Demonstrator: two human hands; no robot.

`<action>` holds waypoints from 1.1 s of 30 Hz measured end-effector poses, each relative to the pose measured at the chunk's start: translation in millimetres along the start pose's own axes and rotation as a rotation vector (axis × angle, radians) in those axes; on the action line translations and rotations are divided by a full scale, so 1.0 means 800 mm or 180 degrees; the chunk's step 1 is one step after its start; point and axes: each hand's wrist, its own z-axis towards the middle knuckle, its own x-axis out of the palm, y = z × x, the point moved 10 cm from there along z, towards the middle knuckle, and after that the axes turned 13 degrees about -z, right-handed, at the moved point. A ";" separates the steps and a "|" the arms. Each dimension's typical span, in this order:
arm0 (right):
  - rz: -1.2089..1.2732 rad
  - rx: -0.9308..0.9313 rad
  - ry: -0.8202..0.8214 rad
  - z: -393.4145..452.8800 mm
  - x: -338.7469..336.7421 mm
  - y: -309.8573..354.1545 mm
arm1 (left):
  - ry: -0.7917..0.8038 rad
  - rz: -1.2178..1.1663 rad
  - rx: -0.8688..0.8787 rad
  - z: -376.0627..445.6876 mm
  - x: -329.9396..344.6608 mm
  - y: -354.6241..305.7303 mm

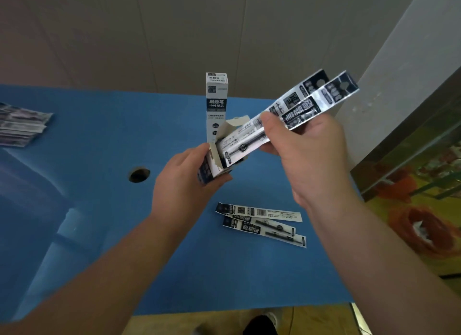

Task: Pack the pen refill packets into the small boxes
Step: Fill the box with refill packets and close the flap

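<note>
Left hand (182, 182) grips open cardboard box (212, 167); right hand (306, 155) pinches glossy refill packets (294, 110), ends inside the box. Flat loose packets (262, 222) lie on blue table (99, 210).
</note>
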 end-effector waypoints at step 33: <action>-0.2263 -0.0375 0.1188 0.008 0.072 0.003 | -0.0079 -0.0072 -0.0080 0.005 -0.005 0.011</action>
